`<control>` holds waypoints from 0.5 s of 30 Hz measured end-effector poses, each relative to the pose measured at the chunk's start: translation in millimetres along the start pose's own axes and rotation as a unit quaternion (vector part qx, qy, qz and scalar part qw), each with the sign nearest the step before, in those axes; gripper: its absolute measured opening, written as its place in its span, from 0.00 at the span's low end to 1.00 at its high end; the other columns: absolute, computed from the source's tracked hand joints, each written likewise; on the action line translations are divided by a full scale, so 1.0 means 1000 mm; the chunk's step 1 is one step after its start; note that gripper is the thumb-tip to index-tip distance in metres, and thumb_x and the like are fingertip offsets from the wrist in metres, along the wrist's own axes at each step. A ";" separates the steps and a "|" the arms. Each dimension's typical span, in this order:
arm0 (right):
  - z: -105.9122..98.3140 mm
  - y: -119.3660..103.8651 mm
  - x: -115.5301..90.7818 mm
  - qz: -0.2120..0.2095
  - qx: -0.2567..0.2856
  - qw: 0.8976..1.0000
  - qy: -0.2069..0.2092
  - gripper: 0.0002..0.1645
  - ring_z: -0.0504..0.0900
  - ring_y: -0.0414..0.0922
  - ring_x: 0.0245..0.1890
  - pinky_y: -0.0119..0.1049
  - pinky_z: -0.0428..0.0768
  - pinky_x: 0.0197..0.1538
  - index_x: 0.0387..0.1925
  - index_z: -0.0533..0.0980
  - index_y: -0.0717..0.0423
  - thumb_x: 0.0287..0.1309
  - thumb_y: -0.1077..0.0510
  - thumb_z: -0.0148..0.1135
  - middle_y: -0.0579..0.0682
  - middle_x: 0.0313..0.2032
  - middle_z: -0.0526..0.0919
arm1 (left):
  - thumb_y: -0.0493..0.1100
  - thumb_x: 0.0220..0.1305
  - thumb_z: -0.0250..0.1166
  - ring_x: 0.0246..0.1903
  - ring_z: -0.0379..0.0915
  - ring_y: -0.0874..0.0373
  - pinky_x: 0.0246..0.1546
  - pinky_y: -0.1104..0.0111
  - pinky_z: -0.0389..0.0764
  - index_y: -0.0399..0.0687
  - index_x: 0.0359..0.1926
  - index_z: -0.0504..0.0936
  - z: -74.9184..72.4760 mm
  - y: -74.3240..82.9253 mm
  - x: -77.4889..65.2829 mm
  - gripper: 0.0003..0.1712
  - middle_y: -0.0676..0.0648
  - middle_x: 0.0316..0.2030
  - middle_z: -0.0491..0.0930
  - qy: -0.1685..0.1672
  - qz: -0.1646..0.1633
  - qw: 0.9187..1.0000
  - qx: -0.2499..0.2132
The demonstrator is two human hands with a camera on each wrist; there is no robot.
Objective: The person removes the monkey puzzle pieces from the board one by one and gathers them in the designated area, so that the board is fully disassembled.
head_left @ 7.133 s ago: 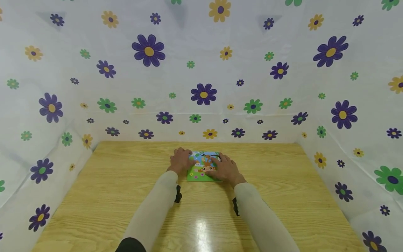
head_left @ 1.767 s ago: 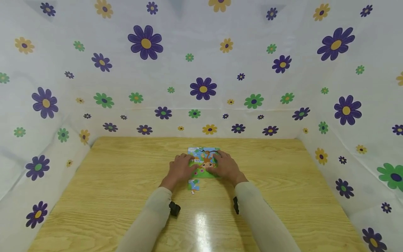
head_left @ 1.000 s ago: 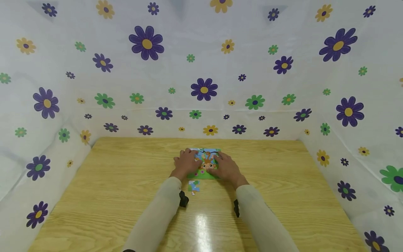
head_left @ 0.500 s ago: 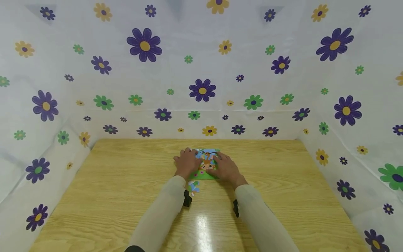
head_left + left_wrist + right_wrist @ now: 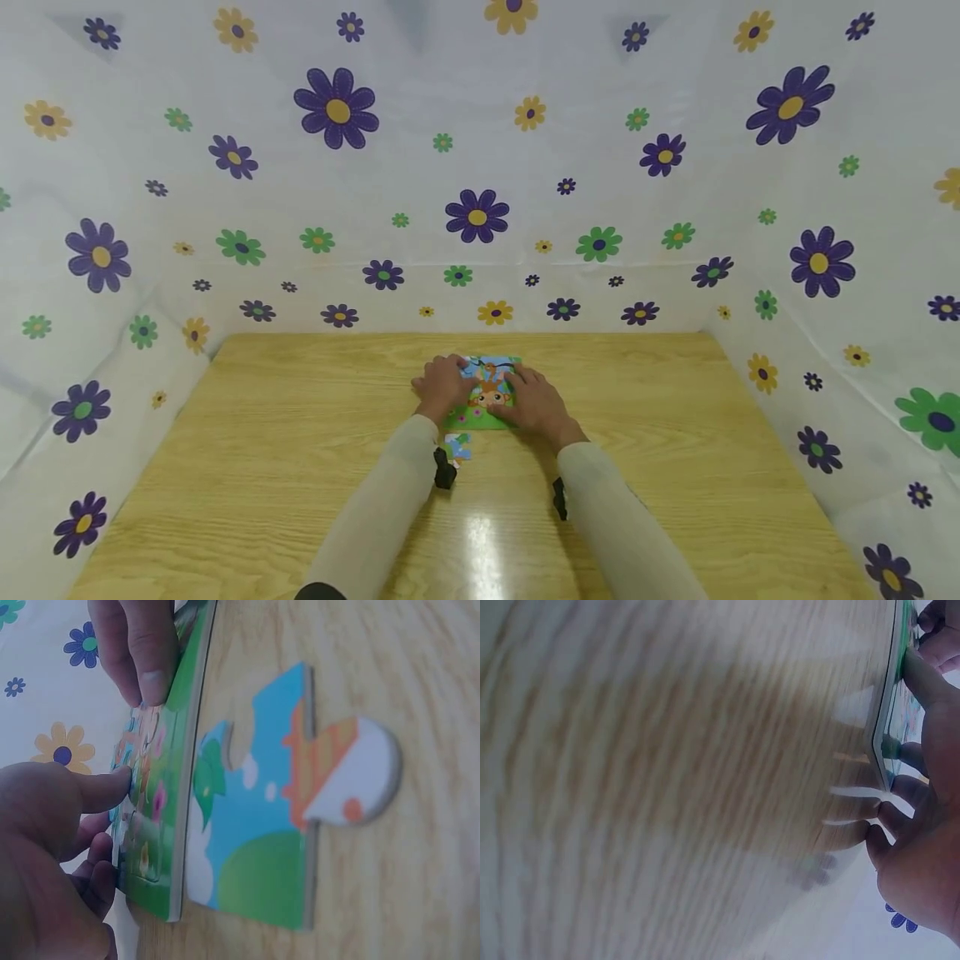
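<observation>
A jigsaw puzzle point(image 5: 483, 421) with a monkey picture lies flat toward the back middle of the table. My left hand point(image 5: 441, 387) is over its left side, and in the left wrist view the thumb point(image 5: 105, 789) touches the surface while the other fingers bend in at the left edge. At the opposite side my right hand point(image 5: 542, 407) rests on the board, thumb near the front and fingertips around the right edge, some down on the table. One loose puzzle piece point(image 5: 262, 825), blue and green with an orange-and-white knob, lies in front of the board near the left wrist.
The wooden table point(image 5: 300, 467) ends at a white flowered cloth point(image 5: 375, 192) that hangs behind and on both sides. Black wrist cameras point(image 5: 444, 471) sit under both forearms, the left one close by the loose piece.
Since the oldest frame a loose piece has come to lie in front of the board. My left hand has shifted right and farther over the puzzle; the right hand stays put.
</observation>
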State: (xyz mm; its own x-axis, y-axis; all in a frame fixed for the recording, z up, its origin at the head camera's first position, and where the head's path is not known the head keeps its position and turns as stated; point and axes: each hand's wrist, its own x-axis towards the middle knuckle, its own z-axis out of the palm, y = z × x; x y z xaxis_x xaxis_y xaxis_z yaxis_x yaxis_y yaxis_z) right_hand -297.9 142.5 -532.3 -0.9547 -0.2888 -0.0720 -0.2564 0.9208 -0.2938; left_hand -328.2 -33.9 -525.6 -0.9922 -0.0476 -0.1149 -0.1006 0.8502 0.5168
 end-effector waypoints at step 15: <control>0.000 -0.002 0.002 0.002 -0.001 1.000 -0.004 0.46 0.58 0.58 0.72 0.54 0.61 0.70 0.71 0.62 0.55 0.60 0.32 0.57 0.58 0.73 0.57 | 0.56 0.65 0.62 0.52 0.72 0.49 0.54 0.42 0.59 0.54 0.51 0.77 -0.002 0.000 0.002 0.18 0.50 0.47 0.80 -0.006 0.008 0.999 -0.048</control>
State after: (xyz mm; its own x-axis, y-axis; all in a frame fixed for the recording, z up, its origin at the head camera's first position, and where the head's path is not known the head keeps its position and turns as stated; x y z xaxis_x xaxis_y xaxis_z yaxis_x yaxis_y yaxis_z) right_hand -299.7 140.2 -532.2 -0.9546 -0.2869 -0.0802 -0.2527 0.9224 -0.2920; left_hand -330.1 -34.9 -524.2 -0.9929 -0.0287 -0.1157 -0.0926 0.7967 0.5972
